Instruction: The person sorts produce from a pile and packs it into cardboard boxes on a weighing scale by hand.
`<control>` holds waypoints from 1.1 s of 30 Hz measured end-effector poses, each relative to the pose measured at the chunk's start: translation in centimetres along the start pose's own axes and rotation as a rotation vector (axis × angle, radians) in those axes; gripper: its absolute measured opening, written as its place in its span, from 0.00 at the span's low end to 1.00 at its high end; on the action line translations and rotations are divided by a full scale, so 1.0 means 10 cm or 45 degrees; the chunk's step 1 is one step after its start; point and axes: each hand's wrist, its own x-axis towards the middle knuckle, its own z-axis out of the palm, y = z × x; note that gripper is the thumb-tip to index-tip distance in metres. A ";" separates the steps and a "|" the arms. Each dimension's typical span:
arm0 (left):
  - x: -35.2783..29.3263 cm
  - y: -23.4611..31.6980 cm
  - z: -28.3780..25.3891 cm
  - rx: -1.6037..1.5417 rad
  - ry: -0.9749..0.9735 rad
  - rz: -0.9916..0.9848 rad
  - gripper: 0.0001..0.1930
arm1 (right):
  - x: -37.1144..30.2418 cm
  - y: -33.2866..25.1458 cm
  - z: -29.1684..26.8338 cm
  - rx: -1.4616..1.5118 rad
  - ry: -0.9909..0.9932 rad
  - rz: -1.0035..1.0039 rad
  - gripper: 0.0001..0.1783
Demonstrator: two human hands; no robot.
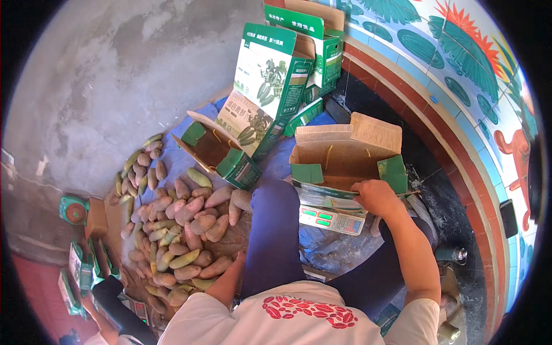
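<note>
My right hand [374, 196] grips the near rim of an open cardboard box [326, 138], fingers over its edge. The box is brown inside with green flaps and stands on a digital scale [331, 221] with lit green displays. At my left thigh, my left hand [237, 260] reaches down by the floor pile; its fingers are hidden. Brownish-pink sweet potatoes [185, 216] and long green radishes [184, 259] lie mixed in that pile.
A smaller open box [214, 150] and a tall white-and-green carton [263, 69] stand ahead on a blue sheet [184, 138]. More green cartons are behind. A black step and painted tile wall [402, 46] curve along the right. Another person's arm [100, 322] shows at lower left.
</note>
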 end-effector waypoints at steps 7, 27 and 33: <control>0.02 -0.04 -0.28 -0.314 -0.277 -0.093 0.25 | 0.06 -0.02 0.05 -0.092 0.010 -0.080 0.09; -2.37 2.70 -1.42 -0.991 0.317 0.745 0.30 | 0.00 0.02 0.11 -0.248 0.198 -0.037 0.09; -2.80 3.19 -1.39 -0.930 0.155 0.996 0.28 | -0.02 0.05 0.16 -0.270 0.257 -0.057 0.07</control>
